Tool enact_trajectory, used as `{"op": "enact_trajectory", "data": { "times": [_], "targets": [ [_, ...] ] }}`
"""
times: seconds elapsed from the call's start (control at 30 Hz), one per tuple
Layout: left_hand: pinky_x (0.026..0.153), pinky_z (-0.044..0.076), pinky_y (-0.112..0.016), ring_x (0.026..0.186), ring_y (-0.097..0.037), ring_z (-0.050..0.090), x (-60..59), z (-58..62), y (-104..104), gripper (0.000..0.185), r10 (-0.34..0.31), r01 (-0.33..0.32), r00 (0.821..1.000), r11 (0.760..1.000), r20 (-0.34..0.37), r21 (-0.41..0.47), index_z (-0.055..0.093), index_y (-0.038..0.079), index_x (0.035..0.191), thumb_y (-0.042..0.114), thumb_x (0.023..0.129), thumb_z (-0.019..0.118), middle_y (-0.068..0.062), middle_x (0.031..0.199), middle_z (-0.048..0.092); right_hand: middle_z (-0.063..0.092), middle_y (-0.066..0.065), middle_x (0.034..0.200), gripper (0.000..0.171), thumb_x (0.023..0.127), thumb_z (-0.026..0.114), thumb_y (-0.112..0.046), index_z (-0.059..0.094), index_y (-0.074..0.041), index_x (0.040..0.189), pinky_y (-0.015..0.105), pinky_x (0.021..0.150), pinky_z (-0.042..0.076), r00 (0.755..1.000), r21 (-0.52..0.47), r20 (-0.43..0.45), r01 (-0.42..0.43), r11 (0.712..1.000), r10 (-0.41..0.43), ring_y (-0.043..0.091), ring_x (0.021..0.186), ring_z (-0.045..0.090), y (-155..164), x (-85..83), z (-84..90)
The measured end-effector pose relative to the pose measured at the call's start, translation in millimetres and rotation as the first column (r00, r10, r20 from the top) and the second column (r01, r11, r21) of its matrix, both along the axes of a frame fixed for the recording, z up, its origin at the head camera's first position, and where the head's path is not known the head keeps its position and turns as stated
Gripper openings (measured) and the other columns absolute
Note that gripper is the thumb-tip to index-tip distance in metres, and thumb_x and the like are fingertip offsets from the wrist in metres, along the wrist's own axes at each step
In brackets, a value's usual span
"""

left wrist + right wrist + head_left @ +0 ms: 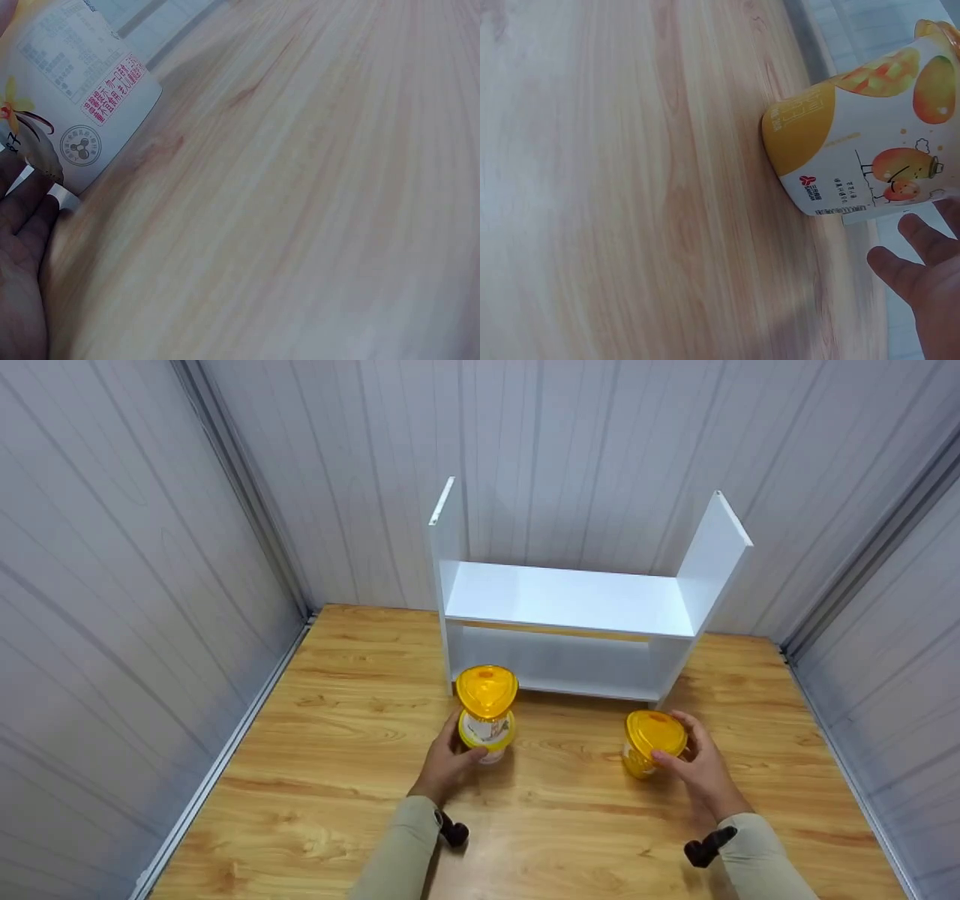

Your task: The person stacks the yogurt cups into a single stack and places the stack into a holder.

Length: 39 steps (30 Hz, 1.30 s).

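yellow-lidded cups, two of them, upright on the wooden tabletop (360, 712) just in front of the white shelf (570, 600) along the back edge. left hand (448, 763) curled round the taller cup (487, 712), fingers on its lower wall, thumb side toward the near edge; held low, likely so the lid stays free and the cup upright. right hand (701, 769) wrapped over the shorter cup (651, 742), fingertips at the lid's rim, a grip from the side and above. shorter cup with mango pictures in the right wrist view (870, 135), base flat on the wood. both shelf boards bare, open toward the hands.
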<state>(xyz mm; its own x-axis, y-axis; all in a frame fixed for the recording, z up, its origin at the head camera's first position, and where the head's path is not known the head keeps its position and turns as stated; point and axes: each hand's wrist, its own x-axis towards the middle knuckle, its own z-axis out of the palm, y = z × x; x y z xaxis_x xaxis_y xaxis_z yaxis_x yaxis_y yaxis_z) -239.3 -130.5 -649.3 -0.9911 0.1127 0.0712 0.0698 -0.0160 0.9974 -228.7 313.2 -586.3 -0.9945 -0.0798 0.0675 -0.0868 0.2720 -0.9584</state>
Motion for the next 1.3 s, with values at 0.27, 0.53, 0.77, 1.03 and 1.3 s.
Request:
{"op": "enact_trajectory", "data": {
  "times": [0.27,0.53,0.77,1.03,1.3],
  "targets": [
    [0.123,0.023,-0.039,0.148,-0.025,0.033,-1.2,-0.4,0.1,0.097,0.001,-0.001,1.0,1.0,0.009,0.012,0.025,0.023,0.162,0.025,0.084,0.084,-0.006,0.162,0.035,0.032,0.018,0.154,0.084,0.091,0.075,-0.008,0.023,-0.006,0.157,0.01,0.094,0.045,0.997,-0.069,0.062,-0.03,0.997,0.035,0.0,0.118,0.049,-0.2,1.5,-4.1],
    [0.122,0.024,-0.037,0.147,-0.022,0.034,-1.7,-1.2,-0.2,0.097,0.004,-0.004,1.0,1.0,0.008,-0.014,0.027,0.024,0.161,0.027,0.083,0.084,-0.003,0.161,0.036,0.032,0.019,0.154,0.089,0.091,0.074,-0.003,0.017,-0.006,0.159,0.012,0.096,0.045,0.996,-0.146,0.075,-0.036,0.989,0.048,0.003,0.122,0.049,-1.8,1.1,-8.8],
    [0.122,0.024,-0.041,0.147,-0.026,0.035,-2.5,-3.2,-0.9,0.098,-0.003,0.003,1.0,1.0,-0.002,-0.019,0.026,0.021,0.161,0.03,0.084,0.084,-0.007,0.161,0.037,0.031,0.018,0.154,0.088,0.091,0.074,-0.004,0.019,-0.009,0.158,0.012,0.095,0.046,0.995,-0.129,0.09,-0.036,0.991,0.048,0.002,0.121,0.049,-0.8,0.6,-10.6],
    [0.122,0.024,-0.039,0.146,-0.026,0.035,-3.1,-3.9,-0.3,0.092,-0.019,0.02,0.999,0.999,-0.035,0.026,0.028,0.019,0.161,0.019,0.086,0.082,-0.01,0.159,0.039,0.029,0.018,0.157,0.089,0.092,0.076,-0.012,0.019,-0.011,0.159,0.013,0.092,0.048,0.993,-0.06,0.11,-0.04,0.997,0.046,0.001,0.117,0.049,0.2,1.5,-4.8],
    [0.122,0.026,-0.042,0.146,-0.028,0.035,-2.5,-4.1,-0.7,0.095,-0.018,0.018,1.0,1.0,-0.021,0.019,0.024,0.019,0.162,0.022,0.086,0.082,-0.01,0.16,0.037,0.032,0.019,0.156,0.087,0.092,0.076,-0.012,0.021,-0.011,0.159,0.012,0.092,0.047,0.994,-0.049,0.099,-0.035,0.998,0.04,0.005,0.118,0.049,-4.5,2.4,-0.3]
  ]
}}
